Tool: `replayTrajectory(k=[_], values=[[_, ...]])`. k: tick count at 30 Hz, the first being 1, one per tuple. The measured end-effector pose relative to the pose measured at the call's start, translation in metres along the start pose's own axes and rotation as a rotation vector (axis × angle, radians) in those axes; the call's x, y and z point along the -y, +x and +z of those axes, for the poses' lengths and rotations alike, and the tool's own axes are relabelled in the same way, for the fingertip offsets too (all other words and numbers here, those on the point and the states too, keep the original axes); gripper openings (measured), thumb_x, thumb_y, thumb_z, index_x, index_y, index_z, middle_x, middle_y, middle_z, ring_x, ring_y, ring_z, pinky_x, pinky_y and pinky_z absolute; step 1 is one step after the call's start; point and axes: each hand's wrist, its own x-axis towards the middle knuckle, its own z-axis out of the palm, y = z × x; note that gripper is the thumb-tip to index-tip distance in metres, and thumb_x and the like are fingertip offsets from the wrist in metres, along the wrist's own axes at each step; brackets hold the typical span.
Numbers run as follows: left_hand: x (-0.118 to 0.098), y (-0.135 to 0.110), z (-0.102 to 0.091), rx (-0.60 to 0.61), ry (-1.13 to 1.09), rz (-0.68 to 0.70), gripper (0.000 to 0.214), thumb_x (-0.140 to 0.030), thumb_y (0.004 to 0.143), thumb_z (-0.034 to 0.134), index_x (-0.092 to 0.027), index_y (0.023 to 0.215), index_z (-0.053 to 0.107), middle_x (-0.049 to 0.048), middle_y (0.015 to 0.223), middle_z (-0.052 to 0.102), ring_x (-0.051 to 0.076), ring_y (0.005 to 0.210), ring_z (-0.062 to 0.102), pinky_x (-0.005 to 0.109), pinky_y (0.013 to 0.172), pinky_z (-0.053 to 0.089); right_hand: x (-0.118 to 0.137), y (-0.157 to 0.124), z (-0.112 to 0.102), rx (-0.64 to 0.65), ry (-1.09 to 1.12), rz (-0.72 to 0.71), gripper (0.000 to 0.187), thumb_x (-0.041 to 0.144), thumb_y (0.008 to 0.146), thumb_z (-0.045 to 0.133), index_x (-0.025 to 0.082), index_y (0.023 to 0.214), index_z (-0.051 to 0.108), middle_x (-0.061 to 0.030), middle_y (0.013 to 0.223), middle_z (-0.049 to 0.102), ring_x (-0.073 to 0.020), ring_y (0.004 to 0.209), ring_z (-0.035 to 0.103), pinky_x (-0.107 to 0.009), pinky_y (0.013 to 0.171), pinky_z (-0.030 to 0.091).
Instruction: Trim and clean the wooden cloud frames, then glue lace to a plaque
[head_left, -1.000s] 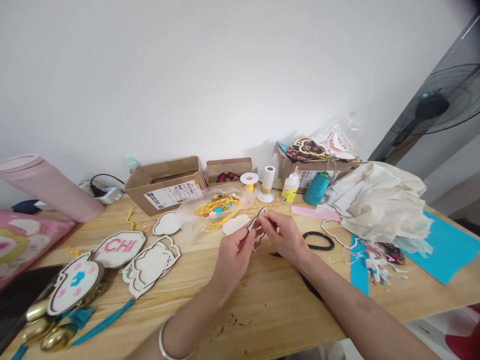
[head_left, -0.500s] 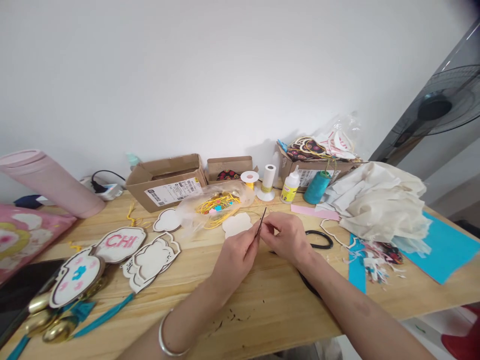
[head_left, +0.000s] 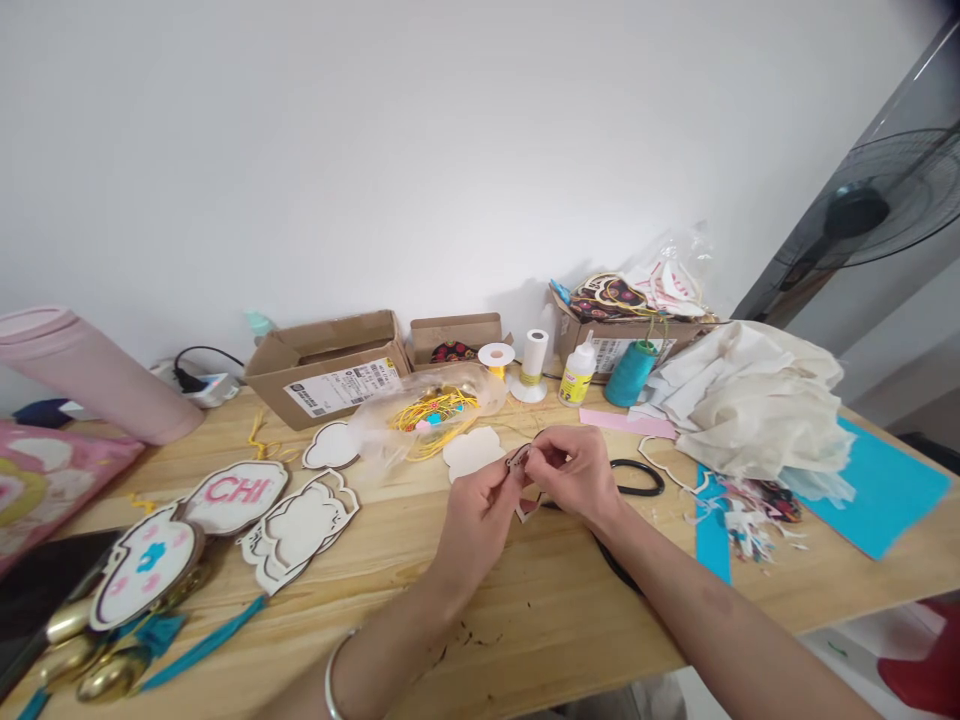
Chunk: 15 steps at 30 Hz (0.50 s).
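**Two-pinch hold on a thin cutout: brace left, small moves right**

Nearest you, short of both hands: dark flecks [head_left: 466, 634] on the tabletop [head_left: 540, 640]. Don't lower the work there; pale faces would likely pick them up.

Cutout [head_left: 517, 460] is up between your fingertips, off the wood. Left hand [head_left: 472, 505]: thumb and fingers closed on its left edge. Right hand [head_left: 576, 468]: tight pinch at its right edge, exact contact hidden by your fingers. It looks thin, so I'd seat the left pinch right beside the right one, pull in-plane, no twisting. Turn it so the right fingers don't block your view.

Black loop handle [head_left: 637, 491] sits just right of your right hand; mind the wrist. White scalloped piece [head_left: 474, 452] lies just beyond the left fingers, so don't drag a knuckle over it.
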Motion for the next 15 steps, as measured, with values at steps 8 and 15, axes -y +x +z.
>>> replayTrajectory(k=[8,15], values=[[0.0,0.001,0.001,0.065,-0.254,-0.115,0.029,-0.039,0.075,0.054,-0.014,0.084,0.066,0.0027,0.078,0.065,0.016,0.071,0.058,0.026,0.057,0.051,-0.002,0.0,0.002,0.051,0.111,0.098,0.016,0.014,0.062,0.047,0.014,0.048,0.054,0.0018,0.044,0.049,-0.0067,0.04,0.043,-0.017,0.037,0.031],[-0.01,0.005,-0.008,0.16,-0.256,-0.126,0.028,-0.034,0.074,0.055,-0.011,0.085,0.067,0.0054,0.076,0.066,0.016,0.07,0.059,0.028,0.065,0.049,-0.006,0.001,-0.003,0.155,0.035,-0.094,0.014,0.012,0.063,0.047,0.015,0.051,0.055,0.0029,0.046,0.051,-0.0052,0.042,0.038,-0.017,0.04,0.03]])
